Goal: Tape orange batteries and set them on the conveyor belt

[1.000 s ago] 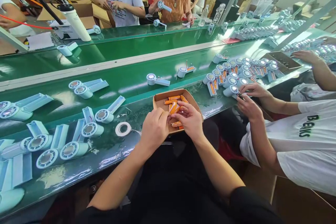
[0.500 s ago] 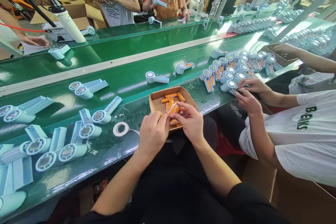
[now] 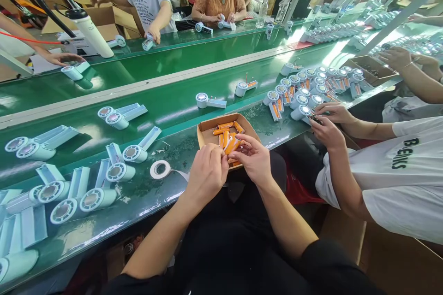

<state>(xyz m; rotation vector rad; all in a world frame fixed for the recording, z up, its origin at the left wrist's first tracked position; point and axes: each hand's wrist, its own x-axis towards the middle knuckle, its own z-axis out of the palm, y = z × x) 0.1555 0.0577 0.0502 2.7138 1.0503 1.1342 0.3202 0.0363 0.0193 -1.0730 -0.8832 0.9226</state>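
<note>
Over the open cardboard box (image 3: 203,135), my right hand (image 3: 254,160) pinches an orange battery (image 3: 234,144) between thumb and fingers. White tape shows against its orange wrap. My left hand (image 3: 208,169) is closed beside it, fingertips pinched on white tape at the battery's near end; the fingers partly hide the grip. Several loose orange batteries (image 3: 225,126) lie in the box beneath. A roll of white tape (image 3: 160,169) lies on the bench to the left, its loose strip running toward my left hand.
Pale blue handheld fan bodies (image 3: 98,199) crowd the bench at left. More ride the green conveyor belt (image 3: 166,84). At right, fans with orange batteries (image 3: 275,103) stand clustered near a co-worker's hands (image 3: 327,124). Other people work across the belt.
My hands have shifted slightly right and down with the battery, and more tape strip shows beside the roll. Fans on the belt have moved right. A co-worker opposite now reaches to a fan.
</note>
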